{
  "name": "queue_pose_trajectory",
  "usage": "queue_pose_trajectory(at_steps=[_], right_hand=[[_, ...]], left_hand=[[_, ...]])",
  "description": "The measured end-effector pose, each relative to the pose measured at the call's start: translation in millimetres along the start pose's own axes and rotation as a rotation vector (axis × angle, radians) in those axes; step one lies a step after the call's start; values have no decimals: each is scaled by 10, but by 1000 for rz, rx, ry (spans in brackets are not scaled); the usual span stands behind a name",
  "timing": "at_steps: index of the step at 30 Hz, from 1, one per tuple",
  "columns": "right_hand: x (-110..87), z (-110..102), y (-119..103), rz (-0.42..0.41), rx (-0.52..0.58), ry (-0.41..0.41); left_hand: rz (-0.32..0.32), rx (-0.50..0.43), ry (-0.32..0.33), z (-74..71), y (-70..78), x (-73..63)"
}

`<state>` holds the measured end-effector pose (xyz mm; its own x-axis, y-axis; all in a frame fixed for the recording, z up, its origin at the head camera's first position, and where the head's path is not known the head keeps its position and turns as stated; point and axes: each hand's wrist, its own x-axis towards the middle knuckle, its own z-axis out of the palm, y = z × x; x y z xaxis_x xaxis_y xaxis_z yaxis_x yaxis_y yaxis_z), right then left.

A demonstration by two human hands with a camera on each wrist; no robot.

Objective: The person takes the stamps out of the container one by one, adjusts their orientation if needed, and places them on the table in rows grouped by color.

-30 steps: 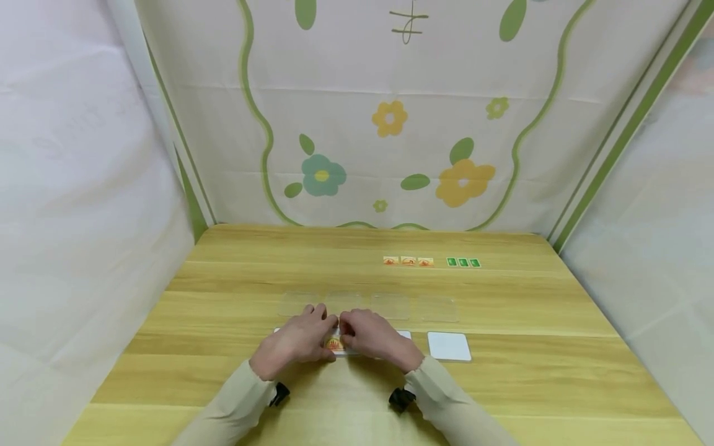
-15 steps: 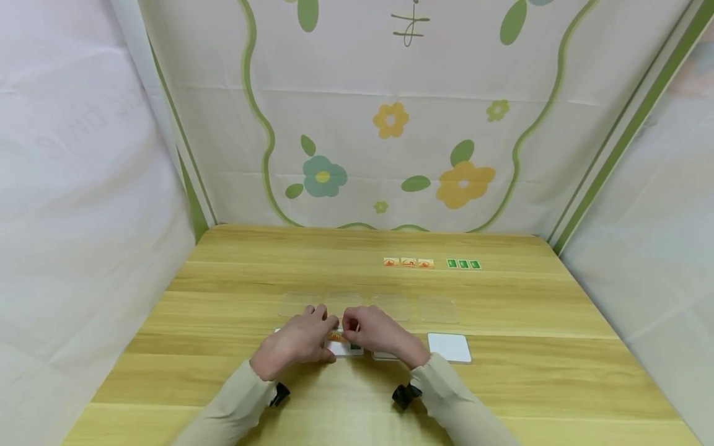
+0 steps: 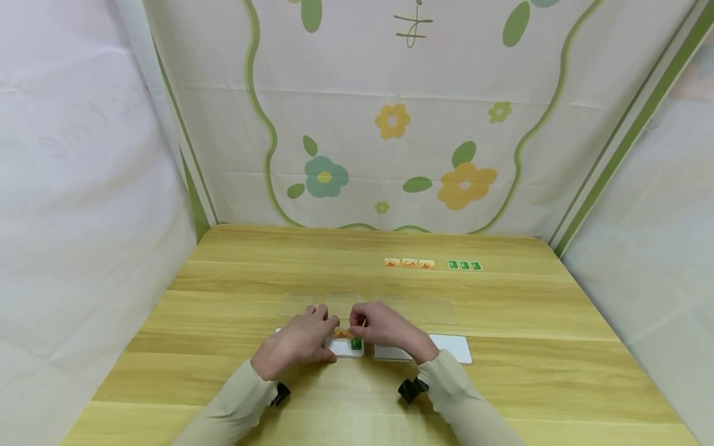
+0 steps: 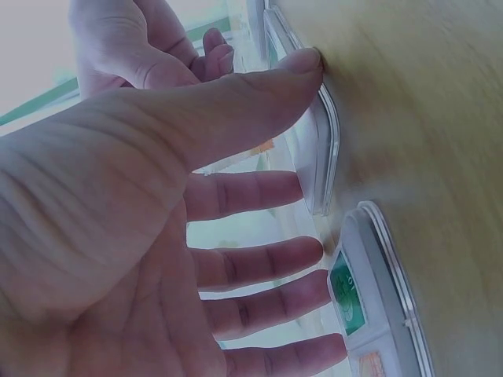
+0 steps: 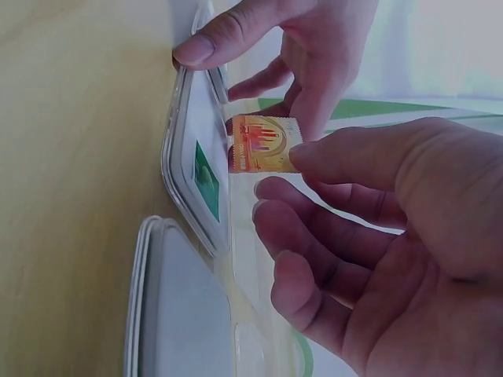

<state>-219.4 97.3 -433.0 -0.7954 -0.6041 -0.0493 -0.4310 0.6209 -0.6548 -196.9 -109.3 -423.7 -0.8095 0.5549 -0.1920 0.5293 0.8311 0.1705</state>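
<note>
My left hand [image 3: 301,337] holds a flat white plastic case [image 3: 341,349] steady on the table, its thumb at the near edge and index fingertip toward the far side. The fingers lie straight and spread in the left wrist view. Thumb and index finger of my right hand [image 3: 385,325] pinch an orange postage stamp [image 5: 266,144] with perforated edges, tilted up over the case's far part. A green stamp [image 5: 207,181] lies on the right side of that case. Partly under my left hand sits another white case, bearing a green stamp [image 4: 346,292] and an orange one.
To the right lie two white cases, a nearer one [image 3: 392,354] and a farther one [image 3: 456,349]. Several clear plastic covers [image 3: 439,311] form a row behind them. Three orange stamps [image 3: 409,263] and three green stamps [image 3: 465,266] lie near the table's back.
My right hand has shifted right and slightly back with the orange stamp, which now stands farther back over the case. The green stamp has come into view. My left hand stays put.
</note>
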Motion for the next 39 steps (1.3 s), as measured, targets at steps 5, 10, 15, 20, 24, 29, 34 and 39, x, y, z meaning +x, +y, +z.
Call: queue_pose_trajectory(at_steps=[5,10,15,20,24,29,34,39], right_hand=[[-3,-23,5,-19,12,-6],[-4,-52,8,-13,19,-1],[9,-67,25,-7,11,4],[19,-84,43,-1,30,12],[16,-99,75,20,57,21],[-14,-142,135,49,90,41],[-30,-207,201,56,84,56],[16,-272,235,55,71,41]], left_hand=[[-13,-7,-3,10,-5,-2],[-16,1,3,14,-16,-5],[-15,-4,10,13,-28,-15],[-9,-14,21,-4,-34,-34],[-6,-21,17,-14,-29,-35],[17,-14,20,-17,-8,-11],[22,-11,23,-1,4,4],[3,-25,14,-14,5,-4]])
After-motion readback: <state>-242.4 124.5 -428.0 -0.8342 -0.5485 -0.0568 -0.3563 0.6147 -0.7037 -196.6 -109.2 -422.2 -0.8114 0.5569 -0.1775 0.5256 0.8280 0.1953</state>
